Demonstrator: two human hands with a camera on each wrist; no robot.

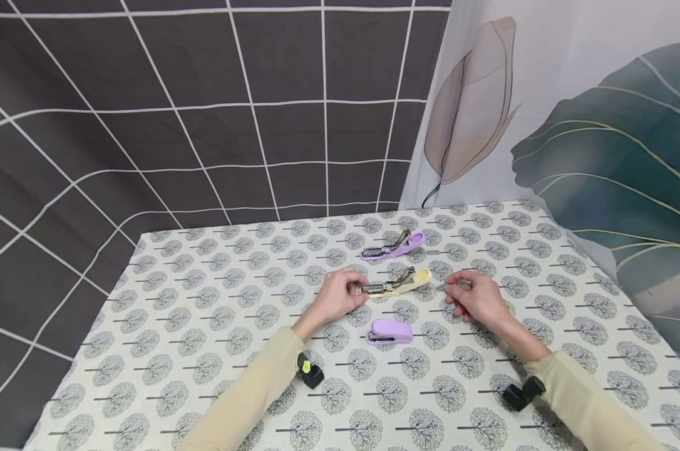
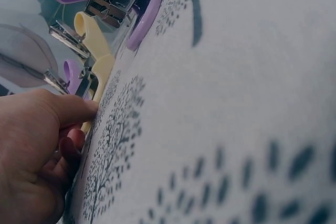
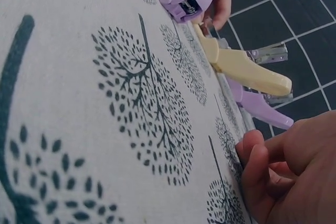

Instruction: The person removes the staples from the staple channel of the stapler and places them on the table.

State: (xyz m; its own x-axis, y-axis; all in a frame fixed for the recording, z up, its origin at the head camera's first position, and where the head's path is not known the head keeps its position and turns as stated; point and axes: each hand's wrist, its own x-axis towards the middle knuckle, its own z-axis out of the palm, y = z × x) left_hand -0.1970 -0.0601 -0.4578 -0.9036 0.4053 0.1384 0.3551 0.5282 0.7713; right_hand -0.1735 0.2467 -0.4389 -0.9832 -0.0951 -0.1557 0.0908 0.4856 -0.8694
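A yellow stapler (image 1: 413, 283) lies opened out on the cloth, its metal magazine and top arm folded apart. My left hand (image 1: 340, 293) pinches the stapler's left end between thumb and fingers. Off its right end, my right hand (image 1: 478, 299) has curled fingers down at the cloth. At those fingertips shows a small grey strip of staples (image 1: 441, 287); in the right wrist view the fingers hide it. Behind is a purple stapler (image 1: 393, 249), opened the same way. A closed, short purple stapler (image 1: 392, 331) lies in front, between my forearms.
Another small grey strip (image 1: 432, 252) lies by the right end of the rear purple stapler. The table cloth (image 1: 205, 351) is white with printed trees. A dark checked curtain (image 1: 286, 134) hangs behind the table, and a pale leaf-patterned curtain (image 1: 565, 81) at the right.
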